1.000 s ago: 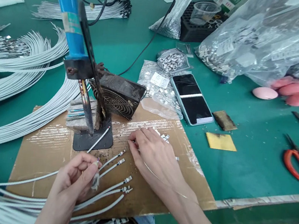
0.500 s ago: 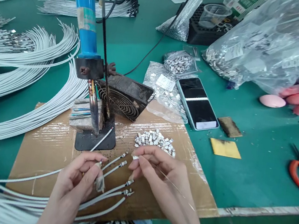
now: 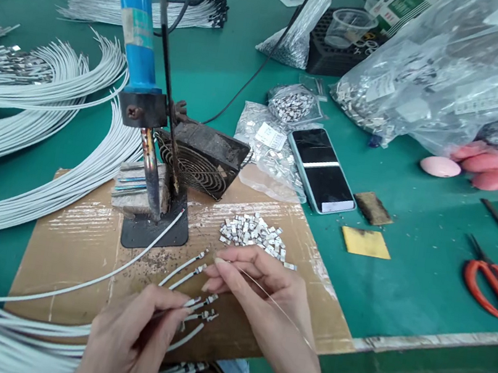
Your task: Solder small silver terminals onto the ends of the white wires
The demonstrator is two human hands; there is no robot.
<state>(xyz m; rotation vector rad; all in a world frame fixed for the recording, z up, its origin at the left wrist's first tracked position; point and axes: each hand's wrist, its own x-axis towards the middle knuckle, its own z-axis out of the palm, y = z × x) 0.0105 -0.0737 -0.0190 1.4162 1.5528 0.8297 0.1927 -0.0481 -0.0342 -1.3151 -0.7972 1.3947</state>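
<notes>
My left hand [image 3: 137, 335] is closed at the front edge of the cardboard, its thumb and forefinger pinching a white cable [image 3: 192, 302] near its end. Beside those fingertips lie several white cables with small metal connectors [image 3: 212, 299] on their ends. My right hand [image 3: 261, 291] is closed in a pinch, with thin solder wire [image 3: 276, 303] running back from its fingers over the wrist. Whether a small connector is also between those fingertips is hidden. Just beyond this hand sits a pile of small white-and-metal connectors [image 3: 251, 232]. Another white cable [image 3: 146, 250] reaches toward the soldering stand, its tip bare.
A blue-handled soldering iron [image 3: 137, 26] points down over a black stand base [image 3: 176, 235]. Behind it leans a dark fan [image 3: 207, 155]. Cable bundles [image 3: 17, 202] fill the left. To the right are a phone [image 3: 321, 169], a yellow sponge [image 3: 366, 242] and red-handled scissors [image 3: 493, 288].
My left hand has moved right and turned palm down, now gripping a cable among the connectors. My right hand has shifted slightly left; the small connector between its fingertips no longer shows.
</notes>
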